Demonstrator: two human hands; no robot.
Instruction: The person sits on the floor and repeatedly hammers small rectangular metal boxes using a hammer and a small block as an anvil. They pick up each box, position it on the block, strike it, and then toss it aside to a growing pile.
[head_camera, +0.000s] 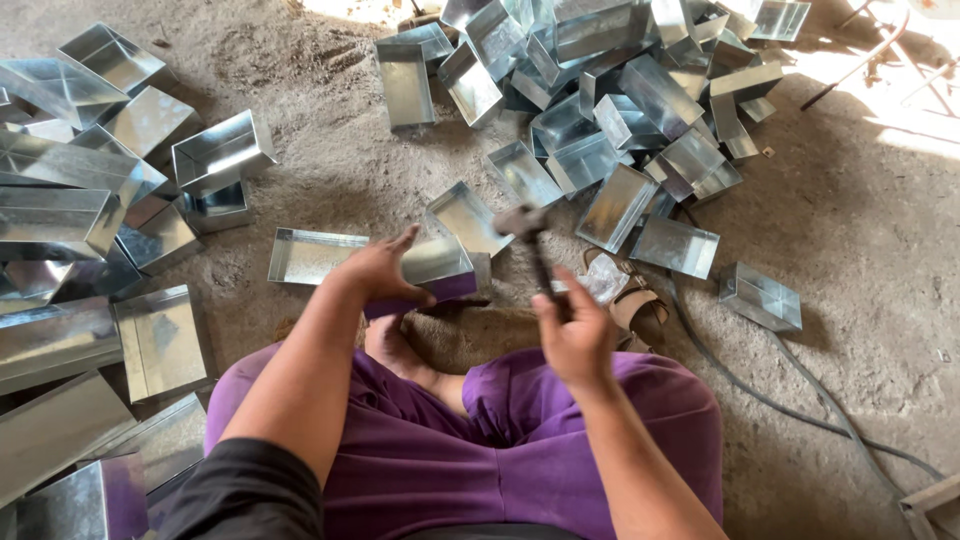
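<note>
The right hand (573, 335) is closed in a fist around the dark handle of a hammer (532, 250). The handle runs up and away from the fingers, and the blurred metal head stands above the hand, just right of the tray that the other hand steadies. The thumb lies along the near side of the handle; the fingers wrap it fully, with no gap showing.

The left hand (385, 268) rests on a small shiny metal tray (437, 268), palm down over its near left corner. The fingers are spread and partly curled over the rim, the thumb pointing up and away; it presses and holds rather than clamps. The tray sits on the ground just ahead of the person's bare foot (392, 350), between the two hands and nearer the left one.

Just left of the left hand lies another open tray (305, 256), flat on the dirt floor (860, 230). Beyond the hammer head a loose heap of trays (610, 90) spreads out, and well to the left of the left hand more trays are stacked (70, 200). Right of the right hand lie a sandal (640, 300) and a grey cable (760, 395).
</note>
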